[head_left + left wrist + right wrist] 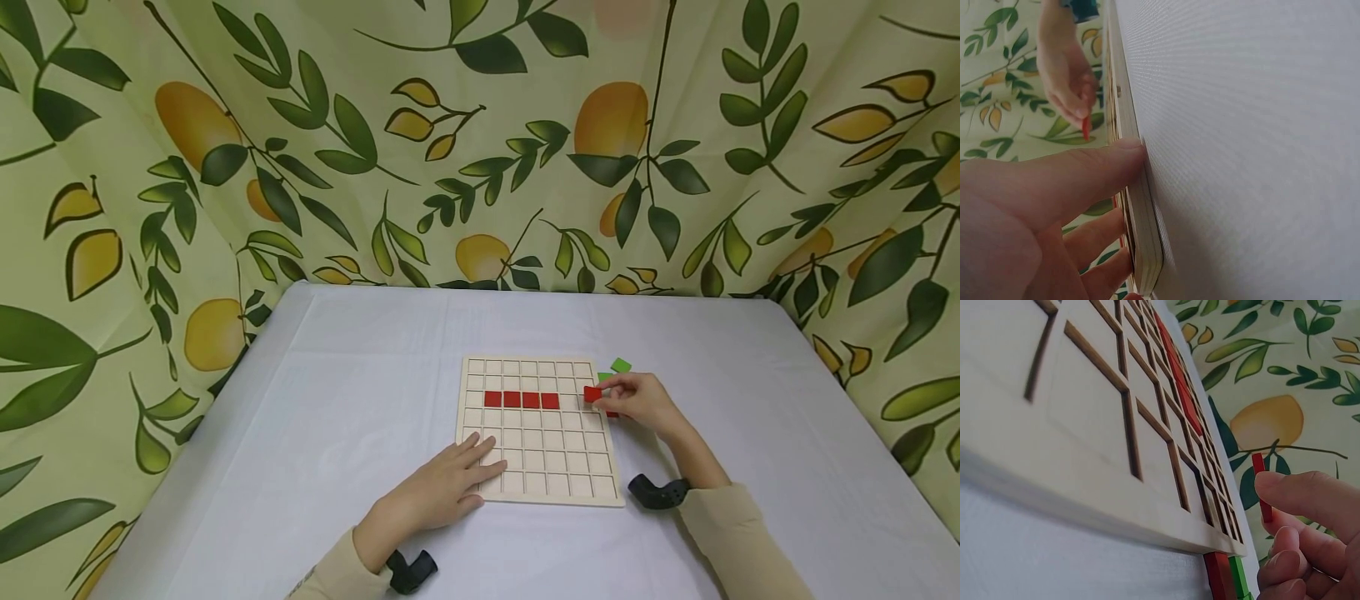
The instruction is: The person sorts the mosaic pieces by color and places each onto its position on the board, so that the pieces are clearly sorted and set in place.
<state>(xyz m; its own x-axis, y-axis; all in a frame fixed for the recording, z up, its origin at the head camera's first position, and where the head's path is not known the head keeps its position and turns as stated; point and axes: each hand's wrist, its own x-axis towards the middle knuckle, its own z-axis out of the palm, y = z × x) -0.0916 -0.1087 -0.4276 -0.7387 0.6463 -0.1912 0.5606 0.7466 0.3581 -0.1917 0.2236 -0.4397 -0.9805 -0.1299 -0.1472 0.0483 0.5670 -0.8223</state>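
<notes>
We see the right hand (640, 400) pinching a thin red square tile (592, 394) above the right edge of the pale wooden gridded board (555, 460); the left hand (441, 483), fingers spread, rests on its near-left corner.

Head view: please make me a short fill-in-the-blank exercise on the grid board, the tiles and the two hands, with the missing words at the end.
1. The right hand pinches a small tile coloured ____.
2. On the grid board, ____ red tiles lie in one row.
3. Of the board's near and far edges, the left hand is closer to the ____ one.
4. The loose tile just off the board's far right corner is ____.

Missing words: red; four; near; green.
</notes>
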